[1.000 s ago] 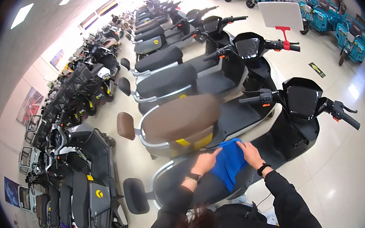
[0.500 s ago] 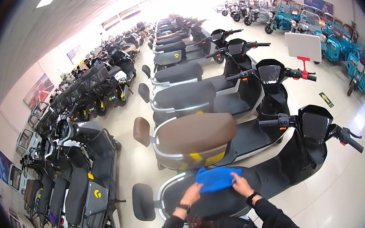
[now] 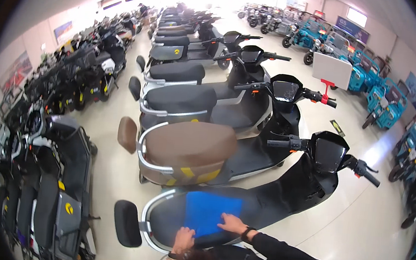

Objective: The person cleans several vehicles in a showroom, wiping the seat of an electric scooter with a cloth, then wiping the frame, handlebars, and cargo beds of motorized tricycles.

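A blue cloth (image 3: pixel 206 211) lies spread flat over the black seat (image 3: pixel 165 220) of the nearest scooter. My left hand (image 3: pixel 184 240) is at the cloth's near left corner, its fingers curled on the edge. My right hand (image 3: pixel 234 225) reaches in from the right and grips the cloth's near right part between bent fingers and thumb. Under the cloth the middle of the seat is hidden. Behind the seat, a silver grab rail (image 3: pixel 148 212) curves round to a black backrest (image 3: pixel 128 223).
A scooter with a brown seat (image 3: pixel 191 146) stands just beyond, in a long row of scooters. More scooters (image 3: pixel 63 206) line the left side. The near scooter's handlebar (image 3: pixel 328 154) is at the right. Blue cargo tricycles (image 3: pixel 388 100) stand at the far right.
The cloth, bunched and lifted before, is now flat on the seat. Both hands have lowered toward its near edge. The whole view has shifted, with the scooters now further left.
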Tool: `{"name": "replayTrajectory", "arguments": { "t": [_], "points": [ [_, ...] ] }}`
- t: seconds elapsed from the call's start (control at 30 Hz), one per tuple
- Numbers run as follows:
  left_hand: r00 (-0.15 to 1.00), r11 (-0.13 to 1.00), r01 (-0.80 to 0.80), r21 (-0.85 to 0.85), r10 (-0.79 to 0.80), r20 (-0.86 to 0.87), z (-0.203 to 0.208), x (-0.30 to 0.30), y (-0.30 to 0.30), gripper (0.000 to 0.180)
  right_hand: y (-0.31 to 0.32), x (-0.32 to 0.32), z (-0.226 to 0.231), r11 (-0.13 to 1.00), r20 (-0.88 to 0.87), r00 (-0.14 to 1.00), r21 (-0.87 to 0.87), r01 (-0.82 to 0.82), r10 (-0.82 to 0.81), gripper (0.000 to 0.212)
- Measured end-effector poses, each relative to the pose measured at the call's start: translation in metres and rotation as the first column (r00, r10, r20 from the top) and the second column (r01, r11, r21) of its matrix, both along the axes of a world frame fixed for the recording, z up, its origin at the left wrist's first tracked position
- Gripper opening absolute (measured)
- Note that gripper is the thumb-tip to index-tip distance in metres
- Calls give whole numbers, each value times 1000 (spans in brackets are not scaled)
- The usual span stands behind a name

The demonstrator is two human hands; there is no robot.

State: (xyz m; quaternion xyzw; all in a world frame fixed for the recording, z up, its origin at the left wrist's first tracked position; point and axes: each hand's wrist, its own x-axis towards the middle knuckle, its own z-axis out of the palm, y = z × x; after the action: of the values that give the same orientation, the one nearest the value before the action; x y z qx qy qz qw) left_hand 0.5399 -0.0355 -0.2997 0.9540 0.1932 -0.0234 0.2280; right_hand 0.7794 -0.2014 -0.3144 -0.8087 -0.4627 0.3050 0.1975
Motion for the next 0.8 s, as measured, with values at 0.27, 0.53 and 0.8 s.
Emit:
{"name": "replayTrajectory", "arguments": {
  "t": [0.27,0.53,0.8],
  "points": [
    [989,980,60,-190,-33,141,13,-8,-11,16,42,-17,-18,946,-88,982,263,187,-170,66],
    [994,972,-96,-217,104,26,19,-41,8,21,-9,-4,-31,978,-302,942,189,-90,145,36],
    [972,872,170,-459,-226,-69,-9,-24,7,13,-59,13,-17,938,-555,814,-160,-306,171,32]
  ]
}}
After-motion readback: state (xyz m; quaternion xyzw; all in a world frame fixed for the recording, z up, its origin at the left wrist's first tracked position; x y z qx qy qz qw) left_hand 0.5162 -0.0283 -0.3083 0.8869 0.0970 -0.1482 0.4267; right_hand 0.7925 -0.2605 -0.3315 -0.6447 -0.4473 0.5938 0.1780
